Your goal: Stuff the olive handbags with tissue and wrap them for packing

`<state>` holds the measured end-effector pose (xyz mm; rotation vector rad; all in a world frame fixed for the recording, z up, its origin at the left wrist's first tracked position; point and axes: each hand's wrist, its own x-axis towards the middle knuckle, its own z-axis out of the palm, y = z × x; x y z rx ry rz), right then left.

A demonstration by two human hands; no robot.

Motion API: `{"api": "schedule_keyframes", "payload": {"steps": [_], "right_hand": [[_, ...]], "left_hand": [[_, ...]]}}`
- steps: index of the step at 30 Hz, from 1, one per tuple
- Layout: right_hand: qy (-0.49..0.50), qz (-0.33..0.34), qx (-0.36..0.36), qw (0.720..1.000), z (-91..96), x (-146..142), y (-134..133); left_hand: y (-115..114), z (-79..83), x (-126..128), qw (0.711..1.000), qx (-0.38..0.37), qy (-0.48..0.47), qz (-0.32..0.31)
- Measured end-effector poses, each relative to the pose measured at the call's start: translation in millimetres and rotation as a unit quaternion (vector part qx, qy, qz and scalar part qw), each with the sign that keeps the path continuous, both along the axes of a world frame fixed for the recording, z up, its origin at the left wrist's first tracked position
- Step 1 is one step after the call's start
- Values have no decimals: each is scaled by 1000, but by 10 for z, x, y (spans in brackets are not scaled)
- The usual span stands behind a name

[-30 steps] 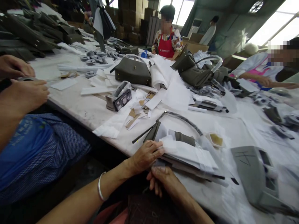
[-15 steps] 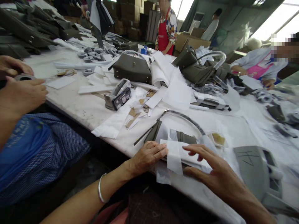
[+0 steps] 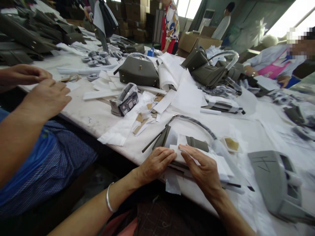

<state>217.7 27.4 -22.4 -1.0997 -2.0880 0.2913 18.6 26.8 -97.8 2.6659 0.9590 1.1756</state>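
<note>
A flat olive-grey bag piece (image 3: 197, 143) wrapped in white tissue paper (image 3: 221, 164) lies at the near table edge, its plastic-covered handle (image 3: 197, 124) arching behind it. My left hand (image 3: 156, 163) rests palm down on the wrapped piece's left end, fingers stretched flat. My right hand (image 3: 203, 170) presses on the white paper beside it, fingers together and flat, fingertips almost meeting the left hand's. A silver bangle (image 3: 109, 198) sits on my left wrist.
A co-worker's two hands (image 3: 44, 95) lie on the table at left. A tape dispenser (image 3: 124, 100), olive handbags (image 3: 139, 72), paper scraps, a grey dispenser (image 3: 278, 183) at right and a small dish (image 3: 231, 144) crowd the white table (image 3: 93, 114). Other people work at the far side.
My right hand came up from below the table edge, swept over the paper and now presses it next to my left hand. The co-worker's hands at left shifted onto the table.
</note>
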Motion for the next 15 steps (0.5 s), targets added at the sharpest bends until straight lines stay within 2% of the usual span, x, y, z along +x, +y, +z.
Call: {"api": "schedule_keyframes", "payload": {"steps": [2, 6, 10, 15], "right_hand": [[20, 8, -4, 1000, -47, -82, -21], [-4, 61, 19, 998, -149, -133, -87], [-22, 76, 22, 997, -133, -69, -110], [-43, 97, 24, 994, -118, -46, -102]], "left_hand": [[4, -15, 4, 1000, -2, -11, -5], [2, -69, 0, 1000, -12, -25, -12], [-11, -101, -30, 997, -39, -62, -22], [1, -38, -69, 994, -47, -74, -58]]}}
